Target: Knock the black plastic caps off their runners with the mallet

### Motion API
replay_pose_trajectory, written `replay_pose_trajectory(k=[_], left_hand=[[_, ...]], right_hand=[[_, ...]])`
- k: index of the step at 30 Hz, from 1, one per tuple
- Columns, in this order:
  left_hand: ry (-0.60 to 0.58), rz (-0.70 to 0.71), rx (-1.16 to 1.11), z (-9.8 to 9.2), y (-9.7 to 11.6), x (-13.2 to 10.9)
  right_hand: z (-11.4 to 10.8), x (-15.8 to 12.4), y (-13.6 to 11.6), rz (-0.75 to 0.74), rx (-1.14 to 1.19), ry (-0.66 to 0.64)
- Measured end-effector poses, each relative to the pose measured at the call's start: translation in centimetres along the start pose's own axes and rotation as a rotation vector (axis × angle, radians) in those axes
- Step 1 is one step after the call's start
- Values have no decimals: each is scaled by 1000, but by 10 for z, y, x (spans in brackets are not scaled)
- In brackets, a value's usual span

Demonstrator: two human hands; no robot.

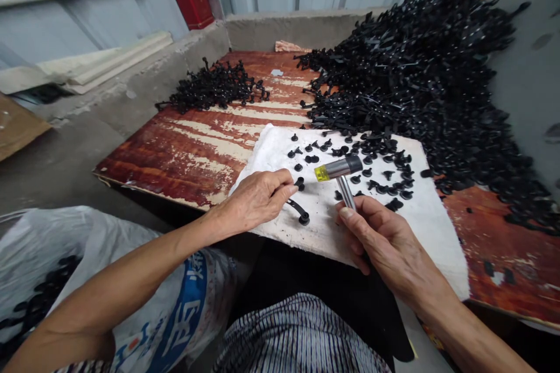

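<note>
My right hand point(380, 233) grips a small two-faced mallet point(339, 169) by its metal handle. The mallet head has one yellow face and one black face, and it hangs over the white cloth point(280, 233). My left hand point(258, 201) is closed, thumb against fingers, on a slim black crank-shaped part point(300, 211). That part's round end rests on the cloth, and its other end is hidden by my fingers. Another small black piece shows at my left fingertips. Several small black knobs point(389, 189) with short stems are scattered over the cloth beyond both hands.
A big heap of black parts point(420, 70) covers the right and back of the worn red-brown board point(149, 151). A smaller pile point(219, 86) lies back left. Below on the left, a plastic bag point(170, 303) contains black parts. A concrete ledge point(114, 93) borders the board.
</note>
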State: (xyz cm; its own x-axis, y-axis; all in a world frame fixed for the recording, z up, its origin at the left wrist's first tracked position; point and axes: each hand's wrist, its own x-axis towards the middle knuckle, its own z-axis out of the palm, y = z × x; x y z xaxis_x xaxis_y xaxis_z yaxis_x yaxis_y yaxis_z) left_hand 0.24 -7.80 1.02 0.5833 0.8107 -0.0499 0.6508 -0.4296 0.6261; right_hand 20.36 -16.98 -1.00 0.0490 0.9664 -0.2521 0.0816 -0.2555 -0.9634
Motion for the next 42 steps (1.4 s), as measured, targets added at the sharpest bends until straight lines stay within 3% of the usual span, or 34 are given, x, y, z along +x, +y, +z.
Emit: replay_pose_trajectory(k=[14, 17, 21, 26, 32, 37, 42], left_hand=[[-48, 33, 86, -5, 2, 3], [-66, 27, 99, -8, 3, 3], [-91, 34, 78, -10, 2, 6], [-96, 24, 43, -10, 2, 7], [-94, 3, 65, -10, 3, 5], [-92, -3, 54, -10, 2, 4], [-106, 10, 53, -9, 2, 4]], right_hand=[[-2, -4, -2, -13, -83, -8], [-5, -5, -5, -145, -249, 38], [-8, -3, -10, -459, -531, 94], [-4, 0, -17, -739, -626, 131], [-6, 4, -21, -730, -796, 60], [-7, 2, -26, -810, -725, 191], [-6, 6, -24, -708, -839, 37]])
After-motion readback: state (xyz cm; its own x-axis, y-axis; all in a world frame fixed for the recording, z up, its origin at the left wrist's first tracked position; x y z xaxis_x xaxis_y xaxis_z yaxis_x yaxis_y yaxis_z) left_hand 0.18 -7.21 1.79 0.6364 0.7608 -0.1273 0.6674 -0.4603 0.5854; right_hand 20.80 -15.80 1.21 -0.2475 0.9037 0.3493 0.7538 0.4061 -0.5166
